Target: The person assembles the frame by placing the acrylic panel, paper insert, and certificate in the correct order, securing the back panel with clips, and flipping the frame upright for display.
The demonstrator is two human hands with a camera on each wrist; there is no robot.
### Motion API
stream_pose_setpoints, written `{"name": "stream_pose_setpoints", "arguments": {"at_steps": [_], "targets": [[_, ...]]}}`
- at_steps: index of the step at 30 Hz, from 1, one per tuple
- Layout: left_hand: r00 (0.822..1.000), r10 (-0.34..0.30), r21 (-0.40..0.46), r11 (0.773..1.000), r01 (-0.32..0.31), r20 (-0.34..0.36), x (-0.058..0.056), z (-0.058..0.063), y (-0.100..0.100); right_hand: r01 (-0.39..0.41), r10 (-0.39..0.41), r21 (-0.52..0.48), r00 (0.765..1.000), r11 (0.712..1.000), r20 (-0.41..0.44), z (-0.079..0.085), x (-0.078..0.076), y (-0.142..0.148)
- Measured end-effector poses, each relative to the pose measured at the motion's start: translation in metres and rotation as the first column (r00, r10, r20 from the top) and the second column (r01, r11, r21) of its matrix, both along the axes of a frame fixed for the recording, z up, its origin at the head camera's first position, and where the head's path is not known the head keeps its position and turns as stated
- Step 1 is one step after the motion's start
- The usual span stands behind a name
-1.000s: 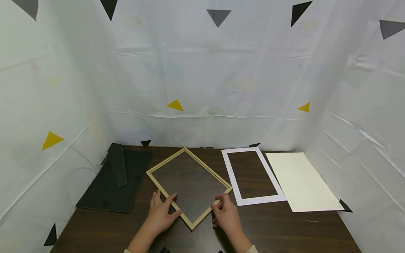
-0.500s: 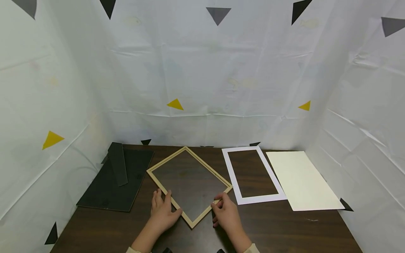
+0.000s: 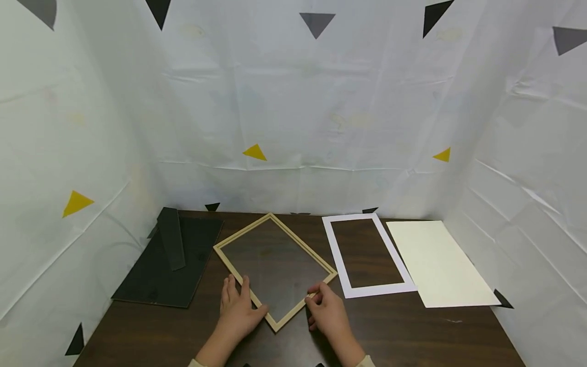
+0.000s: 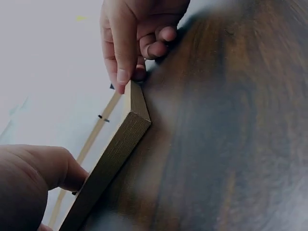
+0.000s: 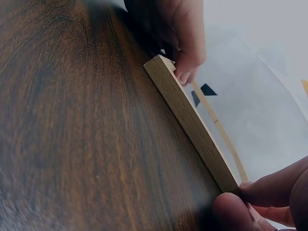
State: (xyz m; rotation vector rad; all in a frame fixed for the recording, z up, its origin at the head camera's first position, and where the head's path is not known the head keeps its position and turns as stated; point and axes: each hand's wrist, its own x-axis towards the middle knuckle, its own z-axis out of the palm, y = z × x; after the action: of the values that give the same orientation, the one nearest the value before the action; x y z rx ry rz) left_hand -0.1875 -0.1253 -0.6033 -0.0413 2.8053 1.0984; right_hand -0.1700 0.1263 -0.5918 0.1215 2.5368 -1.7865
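Observation:
A light wooden picture frame (image 3: 292, 312) with a see-through pane in it lies turned like a diamond on the dark table (image 3: 394, 336). My left hand (image 3: 239, 312) holds its lower left rail, the thumb bent over the edge near the front corner. On the lower right rail, my right hand (image 3: 327, 310) pinches the wood between thumb and index finger. The left wrist view shows the frame's corner (image 4: 137, 113) between both hands. In the right wrist view, the right fingertips (image 5: 228, 204) meet at the near end of the visible rail.
To the left lies a black backing board (image 3: 147, 275) with its stand leg (image 3: 170, 239) on it. A white mat (image 3: 339, 255) and a cream sheet (image 3: 445, 265) lie to the right, the mat close to the frame's right corner. White patterned cloth (image 3: 293, 112) surrounds the table.
The left index finger has drawn back from inside the frame onto its rail. The frame's front corner has shifted slightly left. The right hand keeps its pinch.

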Motion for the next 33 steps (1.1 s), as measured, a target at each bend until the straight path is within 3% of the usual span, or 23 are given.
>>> {"name": "stream_pose_setpoints", "arguments": {"at_steps": [13, 18, 23, 27, 28, 33], "targets": [[0.999, 0.000, -0.044, 0.999, -0.001, -0.039, -0.006, 0.003, -0.006, -0.069, 0.069, -0.016, 0.997, 0.997, -0.015, 0.001, 0.001, 0.004], [0.997, 0.009, -0.111, 0.994, -0.018, -0.076, -0.006, 0.007, -0.009, -0.079, 0.081, 0.042, 0.995, 0.996, -0.051, 0.004, -0.001, 0.009], [0.993, 0.053, -0.117, 0.991, -0.066, -0.108, -0.007, 0.008, -0.007, 0.007, 0.030, 0.208, 0.985, 0.978, -0.172, 0.010, -0.004, 0.022], [0.992, 0.057, -0.036, 0.997, -0.062, -0.116, -0.007, 0.007, -0.008, 0.151, -0.028, 0.374, 0.949, 0.915, -0.314, 0.016, -0.004, 0.034], [0.991, 0.060, -0.018, 0.998, -0.063, -0.118, -0.007, 0.007, -0.009, 0.175, -0.042, 0.388, 0.944, 0.905, -0.328, 0.017, -0.004, 0.037], [0.985, 0.095, -0.006, 0.995, -0.097, -0.147, -0.007, 0.009, -0.017, 0.223, -0.135, 0.322, 0.952, 0.920, -0.275, 0.026, -0.007, 0.051]]}}
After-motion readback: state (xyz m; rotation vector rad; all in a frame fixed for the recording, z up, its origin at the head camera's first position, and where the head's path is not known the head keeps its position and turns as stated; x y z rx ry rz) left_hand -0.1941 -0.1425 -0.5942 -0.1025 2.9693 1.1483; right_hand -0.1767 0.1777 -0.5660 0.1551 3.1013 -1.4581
